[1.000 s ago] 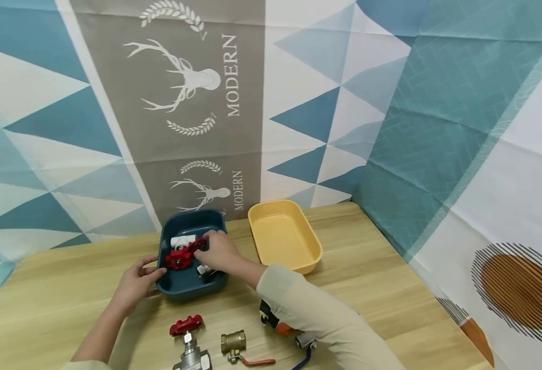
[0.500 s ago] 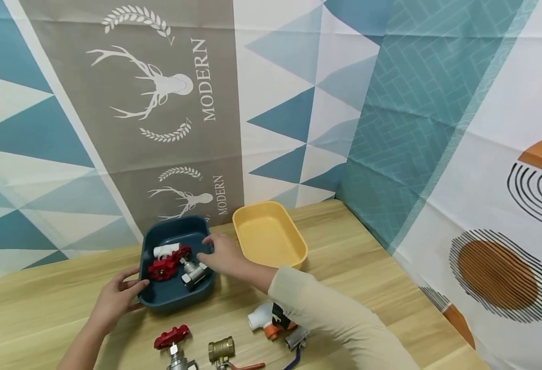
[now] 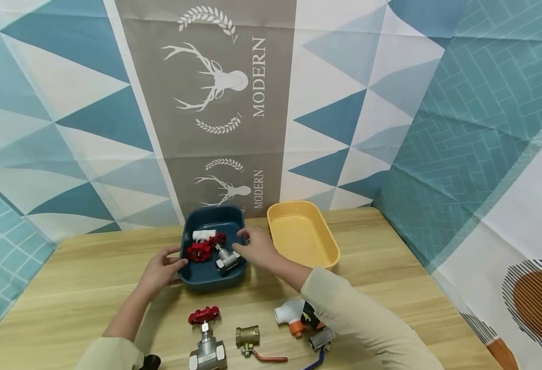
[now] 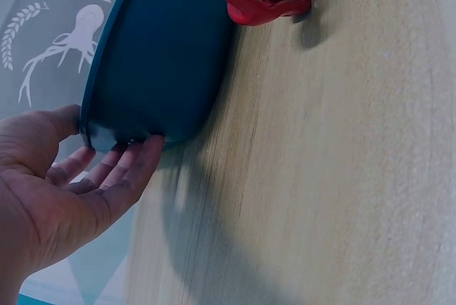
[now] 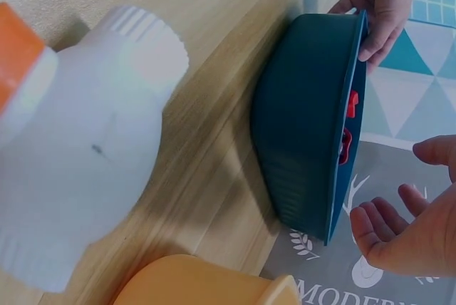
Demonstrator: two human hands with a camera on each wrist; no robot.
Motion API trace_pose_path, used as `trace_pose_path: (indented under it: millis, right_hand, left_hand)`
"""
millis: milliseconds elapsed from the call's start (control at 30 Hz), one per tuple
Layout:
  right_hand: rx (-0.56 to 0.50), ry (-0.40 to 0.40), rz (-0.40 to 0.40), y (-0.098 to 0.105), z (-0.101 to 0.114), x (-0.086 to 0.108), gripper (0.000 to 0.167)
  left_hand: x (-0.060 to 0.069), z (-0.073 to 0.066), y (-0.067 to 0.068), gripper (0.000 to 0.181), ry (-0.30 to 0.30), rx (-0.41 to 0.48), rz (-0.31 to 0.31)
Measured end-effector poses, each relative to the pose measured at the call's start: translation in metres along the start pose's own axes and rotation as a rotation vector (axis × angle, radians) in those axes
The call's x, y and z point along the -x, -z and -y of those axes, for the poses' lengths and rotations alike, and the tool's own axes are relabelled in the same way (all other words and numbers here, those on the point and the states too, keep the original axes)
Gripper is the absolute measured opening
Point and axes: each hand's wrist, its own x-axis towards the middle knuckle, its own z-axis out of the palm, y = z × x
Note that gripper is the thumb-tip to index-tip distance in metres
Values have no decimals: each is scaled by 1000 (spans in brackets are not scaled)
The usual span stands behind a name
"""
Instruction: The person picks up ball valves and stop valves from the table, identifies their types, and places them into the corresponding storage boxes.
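A dark blue tray [image 3: 211,284] stands at the back of the table. My left hand [image 3: 160,272] grips its left wall, thumb at the rim and fingers against the outside, as the left wrist view shows [image 4: 85,191]. Inside lie a silver valve [image 3: 227,260], red handwheels [image 3: 200,252] and a white pipe fitting [image 3: 203,235]. Over the tray's right rim hovers my right hand [image 3: 258,248], its fingers relaxed and holding nothing. In the right wrist view this hand [image 5: 417,223] is apart from the tray wall [image 5: 306,120].
A yellow tray [image 3: 331,251] stands right of the blue one. Nearer me lie a red-wheeled valve [image 3: 207,347], a brass ball valve [image 3: 247,336] with a red lever, a white-and-orange plastic valve [image 3: 290,313] and a blue-levered valve [image 3: 321,339]. Patterned cloth hangs behind.
My right hand has drawn back from the valve to the blue tray's right rim, leaving the silver valve lying inside. My left hand keeps its grip. The head view has swung about.
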Motion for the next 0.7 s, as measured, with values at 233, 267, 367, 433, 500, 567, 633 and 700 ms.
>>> trace_pose_path:
  millis: [233, 267, 367, 433, 500, 567, 633, 700]
  right_hand:
    - [53, -6, -6, -5, 2, 1, 31]
    - [58, -7, -4, -5, 2, 2, 31]
    - [60, -6, 3, -7, 2, 3, 31]
    - [54, 1, 8, -8, 2, 3, 31]
    - [48, 9, 12, -9, 2, 4, 31]
    - [42, 13, 14, -9, 3, 5, 31]
    - [34, 14, 18, -9, 4, 6, 31]
    - [27, 18, 21, -9, 4, 7, 30]
  left_hand:
    - [2, 1, -1, 56, 0, -4, -5]
    - [1, 1, -1, 56, 0, -2, -4]
    - [1, 1, -2, 55, 1, 0, -4]
    - [1, 0, -2, 54, 1, -1, -6]
    - [2, 0, -2, 54, 0, -1, -10]
    - [3, 0, -1, 53, -1, -1, -12]
    - [3, 0, -1, 53, -3, 1, -12]
    - [4, -1, -1, 53, -6, 3, -11]
